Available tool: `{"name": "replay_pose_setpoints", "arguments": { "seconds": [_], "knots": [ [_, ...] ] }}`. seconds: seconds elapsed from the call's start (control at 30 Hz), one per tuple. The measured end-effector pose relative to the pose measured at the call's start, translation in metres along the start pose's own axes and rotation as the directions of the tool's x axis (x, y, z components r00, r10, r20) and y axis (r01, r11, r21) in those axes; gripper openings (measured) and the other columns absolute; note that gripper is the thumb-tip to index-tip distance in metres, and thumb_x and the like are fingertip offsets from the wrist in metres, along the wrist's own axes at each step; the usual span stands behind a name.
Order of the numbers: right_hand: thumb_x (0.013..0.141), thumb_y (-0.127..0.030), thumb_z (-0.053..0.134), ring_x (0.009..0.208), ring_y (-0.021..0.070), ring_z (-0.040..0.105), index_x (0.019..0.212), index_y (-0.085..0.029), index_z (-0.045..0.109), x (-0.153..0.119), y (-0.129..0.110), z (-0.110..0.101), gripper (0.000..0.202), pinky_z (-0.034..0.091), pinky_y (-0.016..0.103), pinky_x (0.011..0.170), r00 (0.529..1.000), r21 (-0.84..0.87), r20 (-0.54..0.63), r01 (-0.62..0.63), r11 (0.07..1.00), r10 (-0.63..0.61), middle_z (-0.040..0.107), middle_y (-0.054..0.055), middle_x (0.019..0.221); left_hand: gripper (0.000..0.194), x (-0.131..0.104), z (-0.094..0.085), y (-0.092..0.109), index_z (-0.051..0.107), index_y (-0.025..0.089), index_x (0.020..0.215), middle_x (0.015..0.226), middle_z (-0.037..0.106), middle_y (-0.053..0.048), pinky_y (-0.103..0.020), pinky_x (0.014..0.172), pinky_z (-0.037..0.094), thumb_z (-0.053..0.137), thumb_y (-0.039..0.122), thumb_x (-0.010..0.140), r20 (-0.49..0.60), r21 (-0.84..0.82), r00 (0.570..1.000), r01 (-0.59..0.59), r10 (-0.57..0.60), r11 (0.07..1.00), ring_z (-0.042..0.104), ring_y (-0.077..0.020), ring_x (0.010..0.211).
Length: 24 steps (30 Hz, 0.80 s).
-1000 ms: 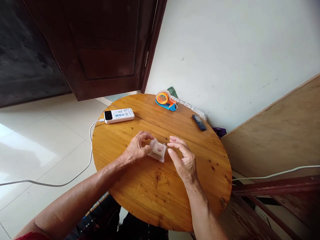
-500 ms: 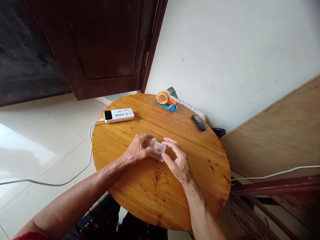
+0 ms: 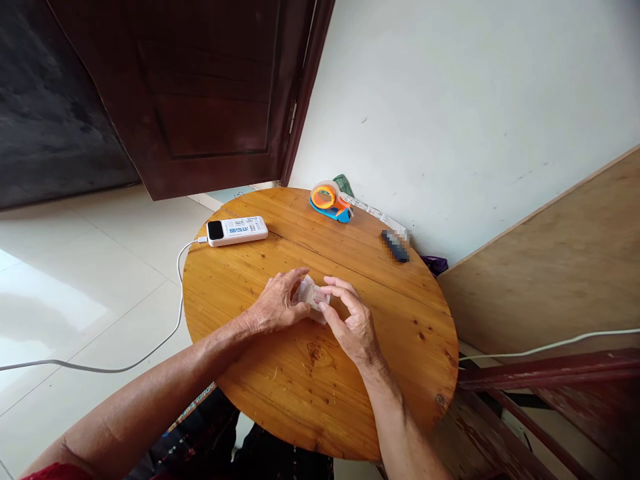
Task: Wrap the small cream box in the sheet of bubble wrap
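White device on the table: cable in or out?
In. A white plug meets the end of the white device beside its dark screen, with no visible gap.

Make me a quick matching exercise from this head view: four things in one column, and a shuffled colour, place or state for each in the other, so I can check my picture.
Things:
1. tape dispenser
2. boxy device
3. small packet
4. door

Descriptions:
A. between the left hand and the right hand
B. dark reddish brown
C. orange and blue
D. has a white cable plugged in

Pairs: 1-C, 2-D, 3-A, 4-B
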State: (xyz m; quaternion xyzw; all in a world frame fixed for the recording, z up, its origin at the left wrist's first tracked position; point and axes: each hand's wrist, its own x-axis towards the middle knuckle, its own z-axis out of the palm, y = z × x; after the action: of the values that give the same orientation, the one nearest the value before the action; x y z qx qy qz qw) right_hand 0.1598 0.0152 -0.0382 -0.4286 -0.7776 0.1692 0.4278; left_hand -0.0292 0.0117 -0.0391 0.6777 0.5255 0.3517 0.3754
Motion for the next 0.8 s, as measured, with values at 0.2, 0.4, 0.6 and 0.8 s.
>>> {"name": "replay_pose_setpoints", "arguments": {
  "seconds": [0.2,0.4,0.6,0.8],
  "knots": [
    [0.095,-0.033,0.052,0.111,0.024,0.064,0.09,-0.024,0.061,0.0,0.0,0.0,0.014,0.05,0.042,0.097,0.988,0.136,-0.108,-0.099,0.986,0.114,0.07,0.01,0.115,0.078,-0.002,0.006,-0.003,0.042,0.018,0.141,0.123,0.055,-0.01,-0.044,0.099,0.048,0.059,0.015,0.065,0.015,-0.113,0.98,-0.193,0.196,0.975,0.055,-0.0261,0.111],
    [0.095,-0.04,0.054,0.114,0.024,0.063,0.095,-0.023,0.06,0.0,0.001,-0.004,0.017,0.046,0.045,0.102,0.951,0.351,-0.156,-0.198,0.915,0.266,0.071,0.01,0.116,0.09,-0.005,0.005,-0.002,0.032,0.02,0.148,0.125,0.051,-0.011,-0.047,0.102,0.045,0.061,0.014,0.064,0.057,-0.144,0.962,-0.256,0.266,0.956,0.053,-0.0277,0.114],
    [0.091,-0.044,0.059,0.092,0.0219,0.068,0.088,-0.021,0.062,0.003,0.009,-0.006,0.024,0.05,0.038,0.085,0.859,0.451,-0.269,-0.288,0.845,0.437,0.075,0.007,0.098,0.092,-0.006,0.005,0.001,0.023,0.021,0.152,0.134,0.054,-0.012,-0.044,0.102,0.046,0.064,0.014,0.07,0.185,-0.337,0.963,-0.125,0.196,0.933,0.058,-0.0263,0.116],
    [0.082,-0.053,0.063,0.089,0.0259,0.07,0.111,-0.02,0.065,0.005,0.017,-0.009,0.043,0.052,0.039,0.075,0.778,0.589,-0.118,-0.446,0.674,0.618,0.076,0.008,0.094,0.091,-0.006,0.008,-0.001,0.021,0.018,0.152,0.123,0.061,-0.011,-0.042,0.1,0.047,0.064,0.015,0.072,0.192,-0.453,0.965,-0.076,0.18,0.889,0.059,-0.0245,0.114]
  ]
}}
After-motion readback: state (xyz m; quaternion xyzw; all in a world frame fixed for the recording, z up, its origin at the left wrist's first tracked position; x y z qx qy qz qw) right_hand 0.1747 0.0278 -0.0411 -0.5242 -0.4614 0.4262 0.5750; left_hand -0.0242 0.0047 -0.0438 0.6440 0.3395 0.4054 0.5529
